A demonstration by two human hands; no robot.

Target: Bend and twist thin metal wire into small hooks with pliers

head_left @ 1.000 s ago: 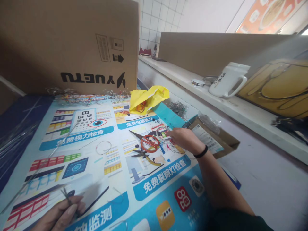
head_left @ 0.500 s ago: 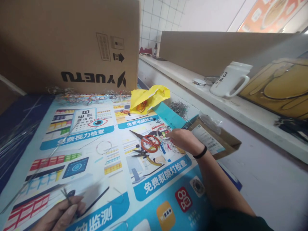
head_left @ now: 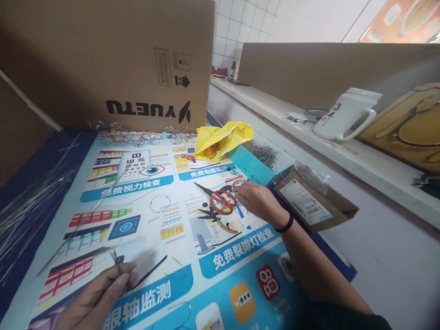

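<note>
In the lower left, my left hand (head_left: 101, 291) pinches a small bundle of thin wires (head_left: 117, 257) between thumb and fingers; the wire tips stick up above the fingertips. My right hand (head_left: 257, 204), with a black band on the wrist, reaches down to the printed sheet (head_left: 144, 243) beside orange-handled scissors (head_left: 222, 201). Its fingers are bent together over small loose pieces; what is between them is hidden. Just below the scissors are pliers (head_left: 220, 221) with yellowish handles. A loop of thin wire (head_left: 160, 203) lies on the sheet left of the tools.
A yellow bag (head_left: 223, 140) lies behind the scissors, beside a pile of short wires (head_left: 264, 155). An open cardboard box (head_left: 316, 201) stands at right. A large carton (head_left: 144, 59) closes off the back. Long wires (head_left: 30, 201) lie at left; a white mug (head_left: 345, 114) stands on the ledge.
The view has shifted, so everything sits further right in the picture. My right hand has moved closer to the scissors. My left hand keeps its pinch on the wires.
</note>
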